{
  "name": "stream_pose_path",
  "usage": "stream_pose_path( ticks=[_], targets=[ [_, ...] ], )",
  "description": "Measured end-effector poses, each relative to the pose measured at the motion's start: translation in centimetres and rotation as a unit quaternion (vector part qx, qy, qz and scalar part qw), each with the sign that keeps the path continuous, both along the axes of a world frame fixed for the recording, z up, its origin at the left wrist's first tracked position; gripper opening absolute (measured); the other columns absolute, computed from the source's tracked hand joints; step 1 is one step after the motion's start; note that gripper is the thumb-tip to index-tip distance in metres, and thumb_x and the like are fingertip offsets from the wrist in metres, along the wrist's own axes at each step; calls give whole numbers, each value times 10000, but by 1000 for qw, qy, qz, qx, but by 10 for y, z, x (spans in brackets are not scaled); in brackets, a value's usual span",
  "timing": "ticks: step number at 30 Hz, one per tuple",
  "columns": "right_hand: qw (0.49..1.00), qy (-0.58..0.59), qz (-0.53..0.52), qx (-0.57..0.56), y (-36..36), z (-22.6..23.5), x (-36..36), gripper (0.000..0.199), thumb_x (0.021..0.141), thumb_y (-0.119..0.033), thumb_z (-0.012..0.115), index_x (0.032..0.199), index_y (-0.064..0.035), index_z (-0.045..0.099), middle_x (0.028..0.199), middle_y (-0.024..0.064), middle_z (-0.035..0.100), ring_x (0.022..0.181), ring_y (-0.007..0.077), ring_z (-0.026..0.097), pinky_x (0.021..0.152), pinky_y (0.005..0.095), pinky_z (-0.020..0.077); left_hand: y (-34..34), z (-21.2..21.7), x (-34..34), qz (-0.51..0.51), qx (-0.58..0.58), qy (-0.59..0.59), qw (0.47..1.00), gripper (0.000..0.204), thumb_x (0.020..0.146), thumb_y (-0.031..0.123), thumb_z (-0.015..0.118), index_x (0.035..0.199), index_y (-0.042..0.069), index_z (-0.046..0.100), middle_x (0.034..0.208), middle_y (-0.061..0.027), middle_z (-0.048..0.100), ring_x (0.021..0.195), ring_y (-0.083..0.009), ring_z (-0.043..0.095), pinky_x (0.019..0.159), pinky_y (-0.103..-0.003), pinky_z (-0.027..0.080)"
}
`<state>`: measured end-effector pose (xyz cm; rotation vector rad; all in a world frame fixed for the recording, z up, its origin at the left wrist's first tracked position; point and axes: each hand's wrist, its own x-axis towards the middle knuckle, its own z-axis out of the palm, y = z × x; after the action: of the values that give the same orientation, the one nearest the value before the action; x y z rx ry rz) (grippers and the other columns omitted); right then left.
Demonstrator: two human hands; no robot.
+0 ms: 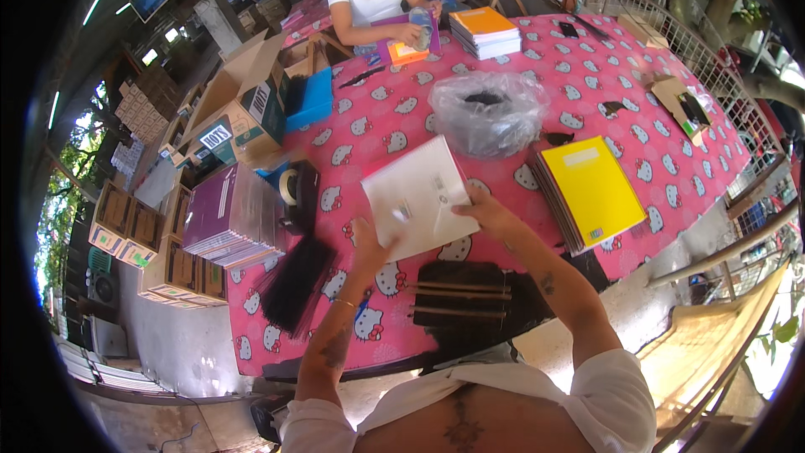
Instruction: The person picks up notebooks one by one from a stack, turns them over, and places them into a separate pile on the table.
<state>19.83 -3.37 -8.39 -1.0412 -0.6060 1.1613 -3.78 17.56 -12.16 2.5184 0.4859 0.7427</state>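
1. Holds a white-covered notebook (415,201) tilted above the pink patterned table (620,75), between the clear plastic bag and the near edge.
2. Grasps the notebook's right edge with the right hand (490,210), thumb on the cover.
3. Touches its lower-left edge with the left hand (371,239), thumb reaching over the cover; blurred, so cannot tell how firmly closed.
4. Faces a crumpled clear plastic bag (495,126) just beyond the notebook, with a dark patch showing at its top; cannot tell whether content or opening.
5. Has a large cardboard box (260,113) at far left, flaps raised; cannot make out its contents.
6. Has more cardboard cartons (126,222) stacked low at left, beyond the purple notebooks (226,214); cannot see inside.
7. Has a small open carton (681,109) near the table's right side, with dark items lying in it.
8. Carries a roll of tape (288,187) in the black dispenser (307,193), beside the purple notebooks.
9. Has a stack of yellow notebooks (591,193) to the right, well apart from the cardboard box.
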Motion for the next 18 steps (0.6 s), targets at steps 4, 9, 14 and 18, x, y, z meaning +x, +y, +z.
stream_pose_path(
  ticks=[4,9,14,18],
  targets=[
    [982,-179,-50,45,-68,63,-33,456,952,-49,664,1384,-7,523,1272,53,631,1135,158,603,997,321,480,-3,82,-3,-85,-569,-195,794,644,846,20,745,1410,18,435,1283,-140,618,1109,-219,642,934,-341,534],
    [944,-258,-199,44,-171,67,-79,433,957,-60,669,1366,-4,541,1248,33,650,1135,135,591,1022,310,446,-76,134,-28,-188,-506,-178,823,436,885,-63,678,1286,-9,514,1199,-93,660,1091,-152,644,944,-309,522],
    [954,-178,-243,6,-228,17,-95,331,951,-52,684,1273,-8,621,1205,29,688,1092,120,611,989,288,455,-122,142,-37,-281,-475,-148,821,312,941,-48,637,1241,-13,557,1188,-90,668,1110,-150,640,966,-304,510],
    [941,-159,-295,47,-215,21,-120,235,942,-57,704,1171,-10,683,1123,23,717,1054,108,615,961,282,462,-126,157,-47,-285,-433,-129,846,265,951,-30,637,1209,-15,582,1150,-87,683,1088,-149,650,944,-299,524]
  ],
)
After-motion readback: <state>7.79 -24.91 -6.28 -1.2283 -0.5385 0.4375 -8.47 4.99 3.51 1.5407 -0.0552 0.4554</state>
